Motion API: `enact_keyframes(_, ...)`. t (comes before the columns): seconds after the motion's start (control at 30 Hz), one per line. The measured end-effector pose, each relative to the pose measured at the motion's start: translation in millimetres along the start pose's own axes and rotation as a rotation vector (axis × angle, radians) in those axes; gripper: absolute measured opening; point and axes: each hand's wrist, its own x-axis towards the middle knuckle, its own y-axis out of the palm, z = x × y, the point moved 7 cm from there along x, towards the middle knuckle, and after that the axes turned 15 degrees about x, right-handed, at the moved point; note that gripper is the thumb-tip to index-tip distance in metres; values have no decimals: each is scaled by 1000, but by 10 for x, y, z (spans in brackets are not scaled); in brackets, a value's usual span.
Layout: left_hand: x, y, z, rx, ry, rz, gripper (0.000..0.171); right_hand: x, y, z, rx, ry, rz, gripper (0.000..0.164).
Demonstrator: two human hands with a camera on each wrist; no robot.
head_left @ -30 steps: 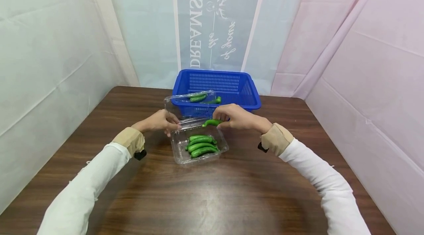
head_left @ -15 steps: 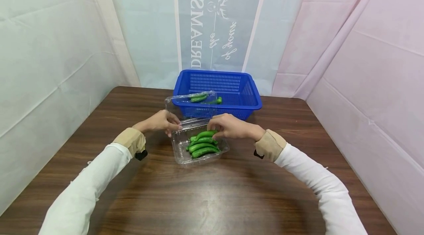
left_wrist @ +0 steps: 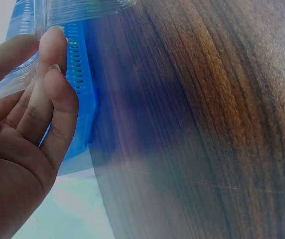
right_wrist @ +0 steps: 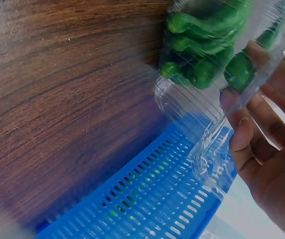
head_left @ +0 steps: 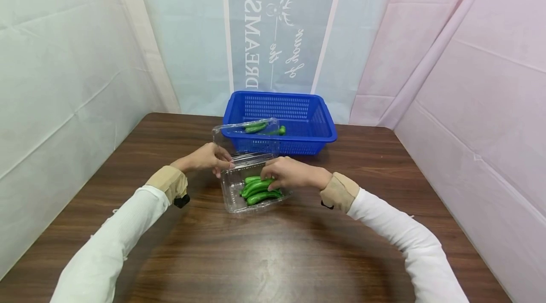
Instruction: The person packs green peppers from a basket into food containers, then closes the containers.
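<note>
Head cam: high, from near side of desk (head_left: pixel 273 255), facing fwd & down to far edge; widest. L wrist cam: v. close to L hand (left_wrist: pixel 23 149), hazy, prob. upside down. R wrist cam: close on R hand (right_wrist: pixel 277 172), skewed. All 3 share basket (head_left: pixel 307 146) by far edge.

Green curved peppers (head_left: pixel 257 187) in clear rectangular plastic container (head_left: pixel 232 194) on brown wooden table (head_left: pixel 264 255); blue perforated plastic basket (head_left: pixel 298 145) behind.
</note>
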Motion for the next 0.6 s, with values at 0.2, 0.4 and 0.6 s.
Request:
enact_keyframes(0.2, 105, 52, 193, 7, -14, -3, 26, 27, 57, -2, -45, 13, 32, 24)
enact_keyframes(0.4, 163, 67, 334, 3, -13, -9, 30, 20, 93, -7, -65, 28, 42, 25)
enact_keyframes(0.6, 155, 80, 335, -1, -15, -11, 30, -4, 151, -49, -59, 28, 55, 26)
